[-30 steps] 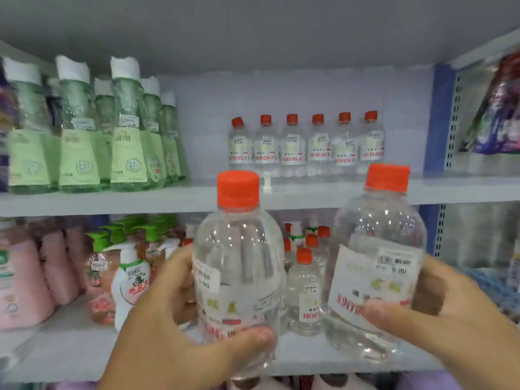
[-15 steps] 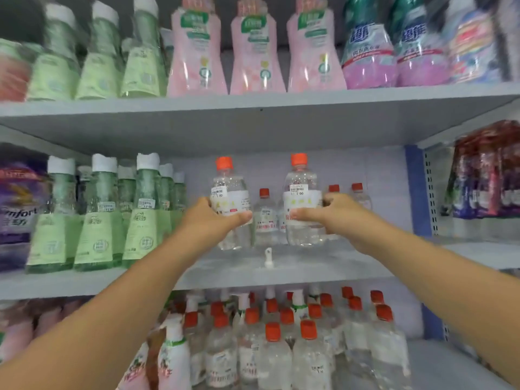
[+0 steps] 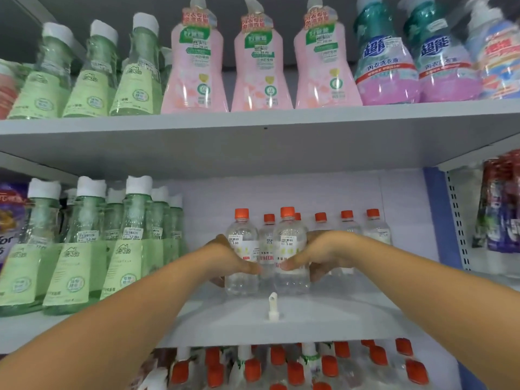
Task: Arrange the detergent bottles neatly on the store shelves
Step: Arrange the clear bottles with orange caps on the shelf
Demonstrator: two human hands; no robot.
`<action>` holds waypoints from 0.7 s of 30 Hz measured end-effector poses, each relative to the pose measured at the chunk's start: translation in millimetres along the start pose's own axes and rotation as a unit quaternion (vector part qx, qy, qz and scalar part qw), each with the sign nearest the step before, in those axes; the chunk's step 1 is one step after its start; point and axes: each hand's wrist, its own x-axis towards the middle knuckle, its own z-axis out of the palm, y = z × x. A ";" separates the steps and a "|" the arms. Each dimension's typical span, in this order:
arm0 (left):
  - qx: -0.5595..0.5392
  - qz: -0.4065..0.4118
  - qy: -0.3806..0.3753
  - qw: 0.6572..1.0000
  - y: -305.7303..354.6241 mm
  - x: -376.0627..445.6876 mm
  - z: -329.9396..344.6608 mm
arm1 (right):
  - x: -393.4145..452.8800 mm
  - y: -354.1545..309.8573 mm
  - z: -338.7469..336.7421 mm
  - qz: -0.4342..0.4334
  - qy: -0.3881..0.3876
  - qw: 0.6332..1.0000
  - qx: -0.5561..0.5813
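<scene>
Two clear bottles with orange caps stand side by side on the middle shelf (image 3: pixel 323 316). My left hand (image 3: pixel 228 260) wraps the left clear bottle (image 3: pixel 242 243), and my right hand (image 3: pixel 320 254) wraps the right clear bottle (image 3: pixel 289 240). Both bottles are upright with their bases on the shelf board. Behind them a row of the same orange-capped bottles (image 3: pixel 347 223) lines the back wall.
Tall green bottles (image 3: pixel 84 249) fill the left of this shelf. A small white nozzle (image 3: pixel 272 305) lies on the shelf front. Pink bottles (image 3: pixel 257 68) and purple ones (image 3: pixel 385 63) stand on the shelf above. More orange-capped bottles (image 3: pixel 295 367) crowd the shelf below.
Both hands have carried the two clear bottles up from the lower shelf, reached further in and set them down closer together on the middle shelf. The view has tilted upward.
</scene>
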 end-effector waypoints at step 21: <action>-0.166 -0.016 -0.061 0.984 -41.1 50.9 12.7 | 66.3 21.6 38.0 -0.098 0.060 0.990 0.083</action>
